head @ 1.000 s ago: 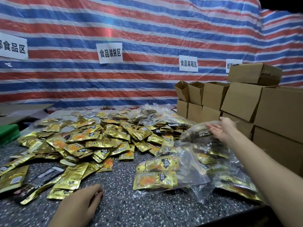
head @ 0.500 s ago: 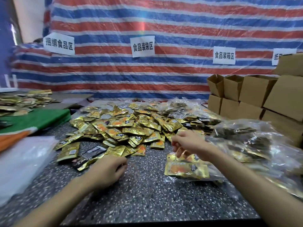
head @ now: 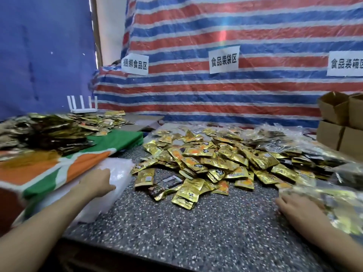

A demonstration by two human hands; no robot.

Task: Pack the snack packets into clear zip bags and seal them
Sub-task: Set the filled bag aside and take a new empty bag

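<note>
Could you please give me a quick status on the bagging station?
Left hand open, resting on the stack of clear bags. Right hand flat beside a filled bag. Loose snack packets heaped mid-table, nothing blocking.

- Left sign (head: 135,64), white paper taped far left on the striped tarp (head: 216,26): black characters "捆绑食品区".
- Middle sign (head: 224,59), white paper on the same tarp, farther right and slightly higher: black characters "食品装袋区".
- Right sign (head: 345,63), white paper at the far right edge of view: "食品装箱", then a last character cut off by the frame.
- Snack packets (head: 196,154), gold, heaped in the middle, nearer than the signs: dark patches of print, too small and blurred to read.
</note>
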